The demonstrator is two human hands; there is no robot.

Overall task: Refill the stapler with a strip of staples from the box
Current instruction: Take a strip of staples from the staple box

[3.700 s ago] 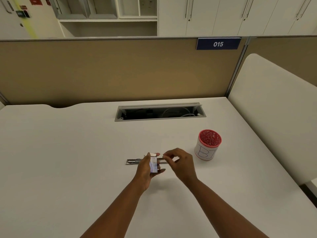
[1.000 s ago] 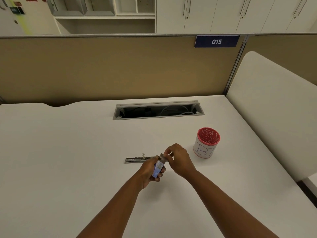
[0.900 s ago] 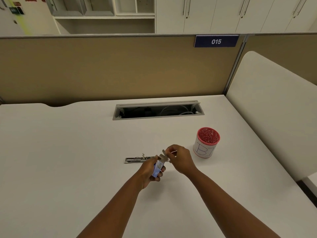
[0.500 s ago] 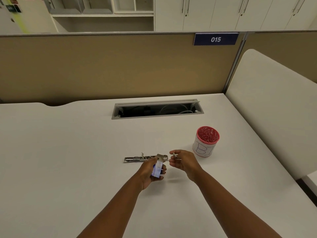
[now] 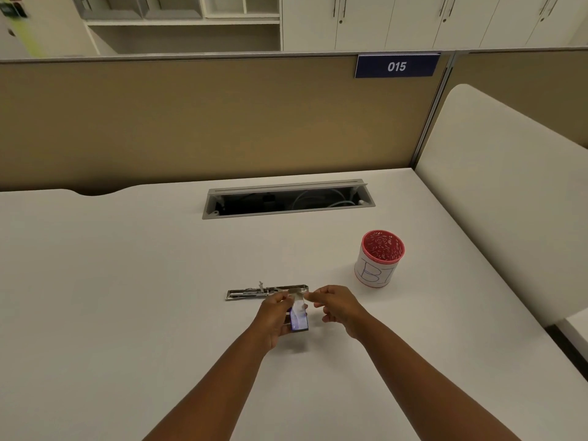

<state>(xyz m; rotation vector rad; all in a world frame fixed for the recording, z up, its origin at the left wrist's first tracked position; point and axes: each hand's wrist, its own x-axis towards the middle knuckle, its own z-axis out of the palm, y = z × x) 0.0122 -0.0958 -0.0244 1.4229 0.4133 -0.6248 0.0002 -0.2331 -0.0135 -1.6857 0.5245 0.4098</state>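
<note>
Both hands busy: my left hand (image 5: 274, 316) grips the staple box (image 5: 299, 316) upright for access, right hand (image 5: 339, 305) pinching at its open top; strip unclear. Stapler (image 5: 265, 291) lies opened just beyond, ready.

Both bare forearms reaching in from six o'clock, converging near centre. Left hand (image 5: 274, 316) curled, thumb uppermost, clasping something at its three o'clock side. Right hand (image 5: 338, 305) just beside it, palm down, fingertips (image 5: 313, 296) pinched toward nine o'clock.
</note>
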